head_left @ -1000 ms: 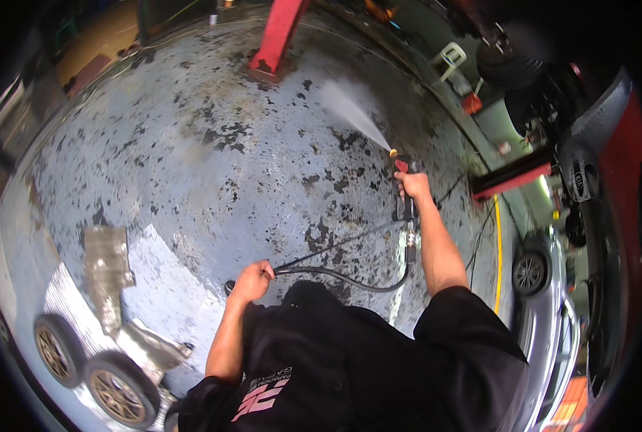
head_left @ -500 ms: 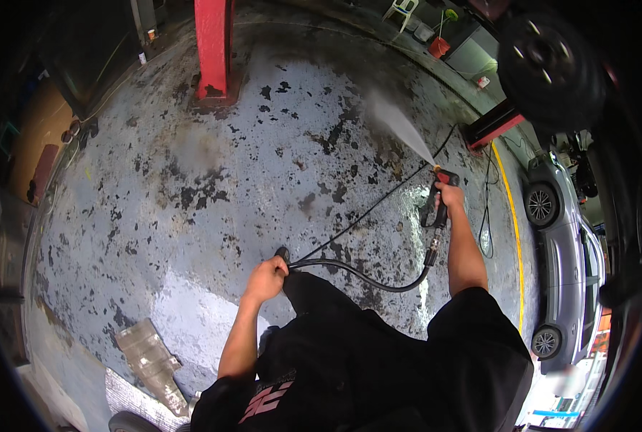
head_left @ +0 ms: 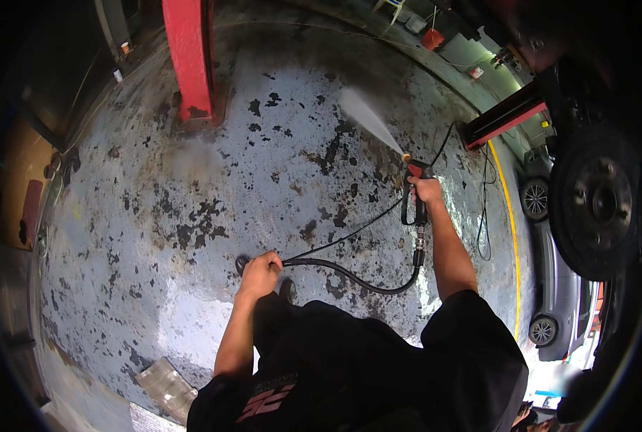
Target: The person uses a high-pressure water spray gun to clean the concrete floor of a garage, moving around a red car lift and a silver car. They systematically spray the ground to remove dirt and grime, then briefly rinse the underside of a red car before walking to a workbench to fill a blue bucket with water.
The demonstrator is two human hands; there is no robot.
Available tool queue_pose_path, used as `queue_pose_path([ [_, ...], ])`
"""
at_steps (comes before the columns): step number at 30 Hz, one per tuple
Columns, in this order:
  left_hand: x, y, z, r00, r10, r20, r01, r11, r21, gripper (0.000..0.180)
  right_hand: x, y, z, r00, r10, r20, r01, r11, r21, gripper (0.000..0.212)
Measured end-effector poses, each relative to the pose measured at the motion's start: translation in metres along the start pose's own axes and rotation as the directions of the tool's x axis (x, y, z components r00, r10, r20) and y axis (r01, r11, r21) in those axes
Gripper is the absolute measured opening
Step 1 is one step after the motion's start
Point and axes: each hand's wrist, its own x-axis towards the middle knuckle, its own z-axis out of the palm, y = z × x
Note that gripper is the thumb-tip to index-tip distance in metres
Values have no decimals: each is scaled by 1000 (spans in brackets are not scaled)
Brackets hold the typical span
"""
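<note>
My right hand (head_left: 427, 190) is wrapped round the grip of a black and red pressure washer gun (head_left: 416, 173). From its brass-coloured nozzle tip a white fan of water spray (head_left: 371, 121) shoots toward the far left. A metal coupling (head_left: 420, 234) joins the bottom of the gun to a thick black hose (head_left: 335, 270). That hose bends in a loop across to my left hand (head_left: 262, 273), which is closed round it. A stretch of the hose (head_left: 349, 235) runs from the left hand up behind the gun toward the far right.
Worn grey floor (head_left: 213, 180) with dark peeled patches spreads ahead. A red lift post (head_left: 189, 61) stands far left, another red post (head_left: 504, 119) far right. A raised car's wheel hub (head_left: 600, 205) hangs at right, near a parked silver car (head_left: 551, 288). A metal panel (head_left: 166, 387) lies near left.
The spray gun and my right hand have shifted left in view, still spraying. My left hand has moved slightly left with the hose. The raised wheel hub appears lower and larger.
</note>
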Motion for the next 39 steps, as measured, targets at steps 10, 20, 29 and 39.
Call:
queue_pose_path([
  [10, 136, -6, -96, 990, 88, 109, -91, 996, 23, 15, 33, -131, 102, 991, -118, 63, 119, 993, -12, 30],
  [20, 220, 27, -162, 972, 34, 231, -51, 996, 69, 15, 70, -138, 76, 989, 118, -94, -104, 985, 135, 20],
  [29, 291, 68, -149, 953, 76, 292, -97, 994, 57, 16, 128, -128, 15, 947, 237, -217, -189, 957, 222, 24],
  [39, 381, 119, -117, 958, 147, 246, -155, 988, 16, 15, 243, -163, -35, 925, 226, -305, -151, 956, 250, 26],
])
